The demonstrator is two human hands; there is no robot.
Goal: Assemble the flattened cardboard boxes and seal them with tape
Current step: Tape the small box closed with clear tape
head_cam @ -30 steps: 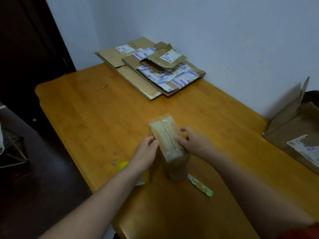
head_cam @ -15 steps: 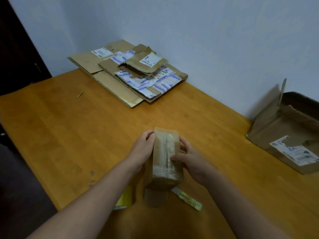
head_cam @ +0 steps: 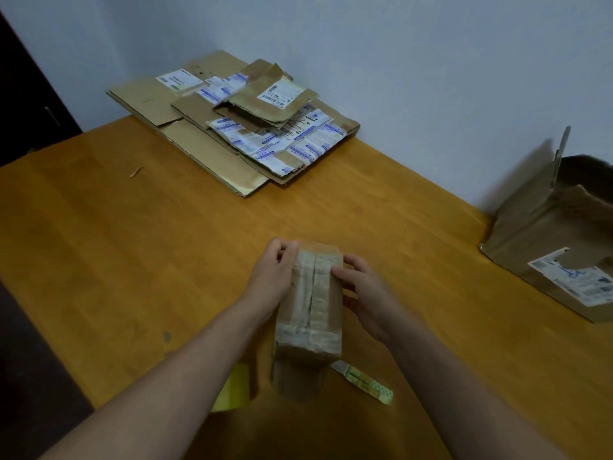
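The left hand point(head_cam: 273, 273) grips the far left side of the box point(head_cam: 300, 376), its fingers curled against the cardboard near the top corner. The right hand point(head_cam: 365, 293) holds the opposite side, with the thumb lying on the top edge and the other fingers wrapped down the right wall. Between them they clasp the box from both sides.

The box is small and narrow. It stands on the table point(head_cam: 132, 260) close to the near edge, between the two forearms, with its closed top facing up. Tape point(head_cam: 320, 287) runs along the seam between the two top flaps, and another strip crosses the near end of the top and folds over its edge.

A yellow item point(head_cam: 234, 386) lies just left of the box base, partly under the left forearm; I cannot tell what it is. A narrow pale tool point(head_cam: 365, 383) pokes out from behind the base on the right.

Farther off, a stack point(head_cam: 238, 127) of flattened boxes with white and blue labels sits at the far side of the table against the wall point(head_cam: 431, 61). A small scrap point(head_cam: 136, 171) lies left of it. At the right edge, well apart from the hands, an open box point(head_cam: 530, 234) with a torn label has one flap raised.
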